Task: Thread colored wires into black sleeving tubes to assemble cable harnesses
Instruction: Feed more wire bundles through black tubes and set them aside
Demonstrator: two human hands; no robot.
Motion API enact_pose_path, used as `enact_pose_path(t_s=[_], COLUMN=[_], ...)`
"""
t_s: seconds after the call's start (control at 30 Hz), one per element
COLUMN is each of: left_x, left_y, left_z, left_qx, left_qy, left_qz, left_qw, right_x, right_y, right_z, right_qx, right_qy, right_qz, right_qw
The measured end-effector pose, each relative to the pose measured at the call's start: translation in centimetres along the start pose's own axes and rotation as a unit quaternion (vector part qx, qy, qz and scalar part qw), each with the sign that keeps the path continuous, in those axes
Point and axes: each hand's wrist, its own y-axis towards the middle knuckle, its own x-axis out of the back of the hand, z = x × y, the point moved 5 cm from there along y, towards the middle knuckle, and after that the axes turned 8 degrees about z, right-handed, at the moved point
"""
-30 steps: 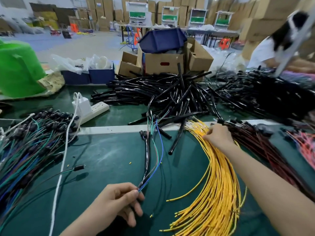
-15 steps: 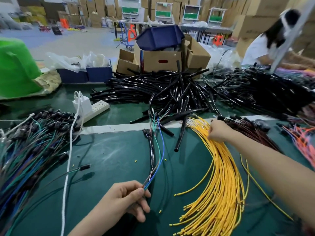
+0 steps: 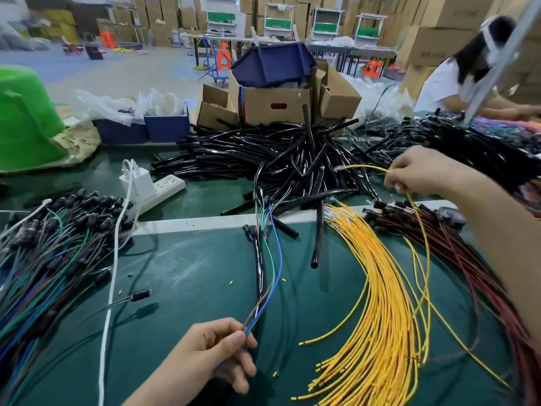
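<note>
My left hand (image 3: 213, 351) pinches the near ends of a thin bundle of blue, green and brown wires (image 3: 273, 271) that runs away from me toward the black tubes. My right hand (image 3: 418, 171) is raised above the table and pinches a single yellow wire (image 3: 423, 244), which hangs down in a long loop. Below it a fan of yellow wires (image 3: 380, 303) lies on the green mat. A heap of black sleeving tubes (image 3: 263, 150) fills the middle of the table. One loose black tube (image 3: 317, 238) lies beside the yellow fan.
Finished multicoloured harnesses (image 3: 49, 259) pile at the left. Dark red wires (image 3: 456, 259) lie at the right. A white power strip (image 3: 159, 190) with a charger and white cable sits left of the tubes. Cardboard boxes (image 3: 278, 104) stand behind. Another person (image 3: 456, 80) works at the far right.
My right hand has lifted up and to the right from the yellow fan, drawing one yellow wire out with it. My left hand keeps its pinch on the coloured wires.
</note>
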Motion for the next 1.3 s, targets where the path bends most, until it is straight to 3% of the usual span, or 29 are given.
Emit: enact_pose_path(t_s=[0.1,0.23,0.33,0.43,0.77,1.2,1.3], left_x=[-0.1,-0.1,0.0,0.1,-0.1,-0.2,0.1], left_y=[0.0,0.0,0.1,0.0,-0.3,-0.2,-0.5], left_z=[-0.1,0.1,0.3,0.1,-0.7,-0.5,-0.2], left_qx=[-0.003,-0.006,0.002,0.011,0.005,0.025,0.058], left_qy=[-0.01,-0.029,-0.041,-0.054,0.032,-0.008,-0.034], left_qz=[0.001,-0.004,0.002,0.001,-0.025,-0.014,-0.007], left_qw=[1.0,1.0,0.999,0.998,0.999,1.0,0.998], right_x=[0.3,-2.8,-8.0,-12.4,-14.7,-16.2,-12.7], right_y=[-1.4,-2.9,-4.1,-5.0,-3.7,-2.4,1.6], right_z=[1.5,4.4,7.3,9.4,8.3,7.5,2.6], right_qx=[0.054,0.102,0.111,0.112,0.083,0.088,0.063], right_qy=[0.138,0.357,0.406,0.416,0.457,0.49,0.463], right_qz=[-0.039,0.092,0.186,0.223,0.119,0.179,0.02], right_qw=[0.988,0.924,0.888,0.874,0.878,0.849,0.884])
